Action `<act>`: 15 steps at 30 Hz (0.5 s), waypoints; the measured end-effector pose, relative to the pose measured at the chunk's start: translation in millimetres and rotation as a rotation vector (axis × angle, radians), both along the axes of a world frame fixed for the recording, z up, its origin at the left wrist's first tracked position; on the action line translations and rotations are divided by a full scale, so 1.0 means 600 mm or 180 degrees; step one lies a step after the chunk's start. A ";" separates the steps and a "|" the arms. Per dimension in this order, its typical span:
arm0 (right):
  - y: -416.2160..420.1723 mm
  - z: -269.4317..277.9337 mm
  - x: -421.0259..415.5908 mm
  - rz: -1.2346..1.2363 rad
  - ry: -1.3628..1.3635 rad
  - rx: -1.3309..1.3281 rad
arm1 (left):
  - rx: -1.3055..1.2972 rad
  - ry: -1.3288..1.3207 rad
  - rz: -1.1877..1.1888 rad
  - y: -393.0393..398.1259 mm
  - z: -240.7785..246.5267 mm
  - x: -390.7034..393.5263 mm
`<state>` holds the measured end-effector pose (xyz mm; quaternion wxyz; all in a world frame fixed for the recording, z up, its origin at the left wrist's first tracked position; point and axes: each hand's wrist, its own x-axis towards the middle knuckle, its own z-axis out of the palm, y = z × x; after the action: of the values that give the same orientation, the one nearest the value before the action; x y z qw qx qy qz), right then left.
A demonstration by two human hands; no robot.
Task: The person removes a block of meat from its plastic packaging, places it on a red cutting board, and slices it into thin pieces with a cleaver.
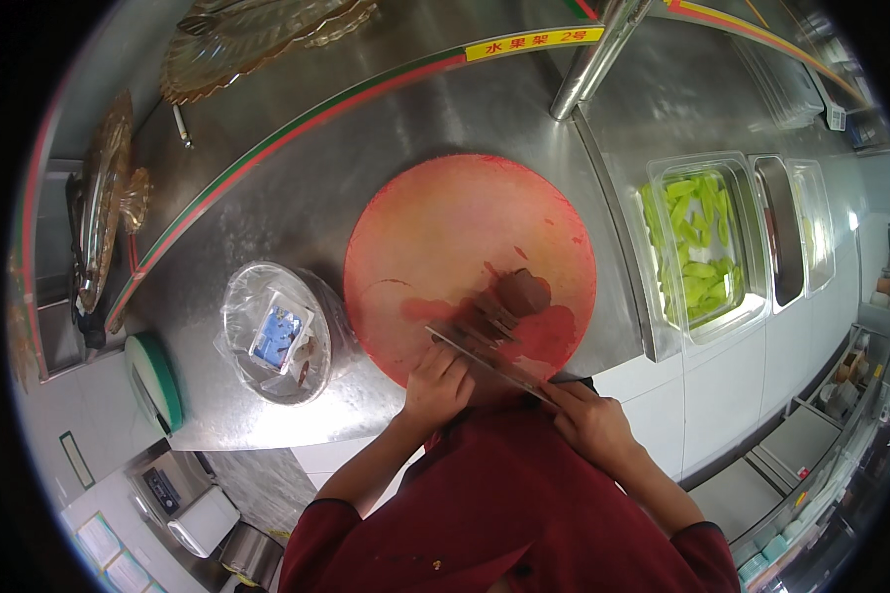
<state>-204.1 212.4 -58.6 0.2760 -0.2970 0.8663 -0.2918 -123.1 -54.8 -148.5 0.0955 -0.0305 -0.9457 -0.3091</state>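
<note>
On the round red-stained chopping board, my right hand is closed on the handle end of a knife, whose blade slants up to the left. My left hand rests at the board's near edge beside the blade's tip, fingers bent; whether something is under them is hidden. Beyond the blade lie several dark brownish slices and a larger dark rounded piece of some food, too dark to name exactly. Red juice is spread around them on the board.
Left of the board stands a bin lined with clear plastic, holding a blue-printed packet. To the right are clear tubs of green cut pieces and a narrow steel container. A steel post rises behind; a green-edged round board stands far left.
</note>
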 end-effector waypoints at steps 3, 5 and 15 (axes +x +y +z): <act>0.000 0.001 -0.003 0.0024 -0.0015 0.0042 | -0.0013 0.0012 -0.0009 0.001 0.004 -0.002; 0.000 0.003 -0.005 0.0030 -0.0082 0.0107 | -0.0024 -0.0024 -0.0014 0.001 0.003 -0.002; 0.017 0.015 -0.018 0.0127 -0.0192 0.0263 | -0.0061 0.0081 0.0008 0.002 0.004 -0.008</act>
<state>-215.1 222.4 -49.3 0.3198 -0.2936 0.8628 -0.2590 -127.9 -53.4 -146.0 0.1076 -0.0341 -0.9474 -0.2995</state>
